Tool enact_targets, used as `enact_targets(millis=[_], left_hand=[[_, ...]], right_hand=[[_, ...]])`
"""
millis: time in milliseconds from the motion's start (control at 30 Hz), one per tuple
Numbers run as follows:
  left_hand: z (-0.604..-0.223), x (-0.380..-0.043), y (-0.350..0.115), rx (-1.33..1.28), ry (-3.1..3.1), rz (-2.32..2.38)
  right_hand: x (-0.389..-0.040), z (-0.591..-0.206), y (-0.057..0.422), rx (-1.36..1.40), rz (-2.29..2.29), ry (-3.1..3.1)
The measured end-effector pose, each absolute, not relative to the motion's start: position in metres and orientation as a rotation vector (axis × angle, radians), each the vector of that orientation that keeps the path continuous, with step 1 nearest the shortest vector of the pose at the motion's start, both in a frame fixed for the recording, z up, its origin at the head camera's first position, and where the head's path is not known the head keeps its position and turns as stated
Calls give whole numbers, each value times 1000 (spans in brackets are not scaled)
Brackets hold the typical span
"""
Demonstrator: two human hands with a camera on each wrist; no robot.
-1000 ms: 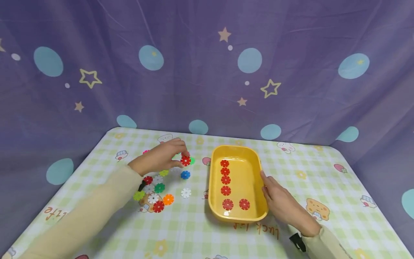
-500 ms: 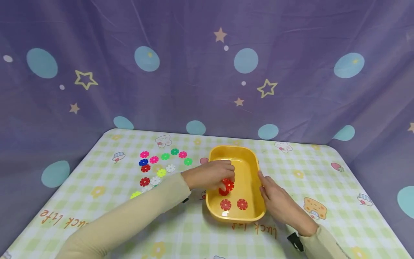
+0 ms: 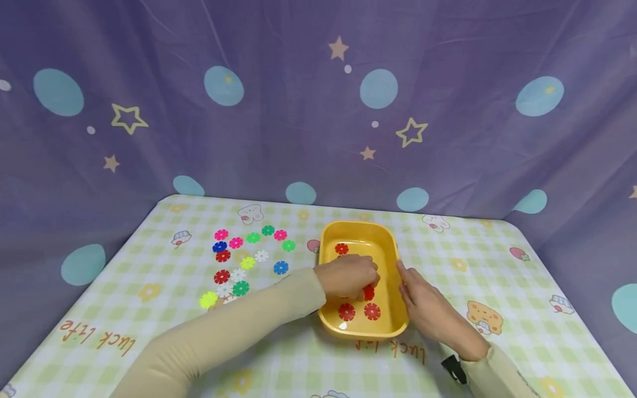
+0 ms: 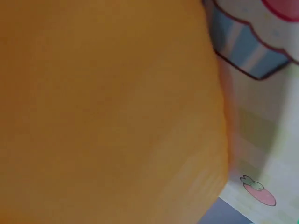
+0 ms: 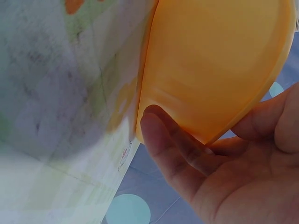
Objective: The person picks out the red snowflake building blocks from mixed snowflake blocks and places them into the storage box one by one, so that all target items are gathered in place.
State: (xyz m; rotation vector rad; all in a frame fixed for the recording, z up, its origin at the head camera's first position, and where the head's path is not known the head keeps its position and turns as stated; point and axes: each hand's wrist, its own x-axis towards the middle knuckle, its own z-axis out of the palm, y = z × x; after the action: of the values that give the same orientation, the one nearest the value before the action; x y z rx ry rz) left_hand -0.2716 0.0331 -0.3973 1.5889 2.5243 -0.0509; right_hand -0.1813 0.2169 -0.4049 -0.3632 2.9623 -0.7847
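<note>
A yellow plastic tray (image 3: 390, 243) stands on the table with several red snowflake discs (image 3: 346, 312) lying in it. My left hand (image 3: 346, 275) reaches over its left rim and pinches a red snowflake disc (image 3: 369, 292) low above the tray floor, its fingers partly covering the discs below. In the left wrist view the tray's outer wall (image 4: 117, 102) fills most of the picture and hides that hand. My right hand (image 3: 432, 309) holds the tray by its right side. The right wrist view shows its fingers (image 5: 161, 135) against the outer wall and its thumb near the rim.
Loose snowflake discs in pink, green, white, yellow, blue and red, such as a blue one (image 3: 281, 267), lie left of the tray. My left forearm hides part of that group. A checked cloth (image 3: 298, 365) covers the table, and a purple curtain (image 3: 278, 138) hangs behind it.
My left hand has carried a red snowflake disc from the loose group rightward into the tray, and has shifted a little further right there. The right hand has stayed at the tray's side.
</note>
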Motion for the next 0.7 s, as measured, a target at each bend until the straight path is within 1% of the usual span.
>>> enact_targets(millis=[267,400,500,600,700], left_hand=[[-402,-272,32,1578,2575,-70],[-394,-273,21,1601,2611,-6],[-380,-272,-1,1660,2655,108],[-368,-273,-36,1719,2711,257],[-360,-277,-77,1638,2757,360]], right_hand=[[-182,-406,215,-334,-784,2944],[-183,-408,214,-317,-792,2933],[-183,-408,213,-309,-792,2928],[-182,-407,214,-320,-784,2942],[-181,-406,214,-327,-778,2954]])
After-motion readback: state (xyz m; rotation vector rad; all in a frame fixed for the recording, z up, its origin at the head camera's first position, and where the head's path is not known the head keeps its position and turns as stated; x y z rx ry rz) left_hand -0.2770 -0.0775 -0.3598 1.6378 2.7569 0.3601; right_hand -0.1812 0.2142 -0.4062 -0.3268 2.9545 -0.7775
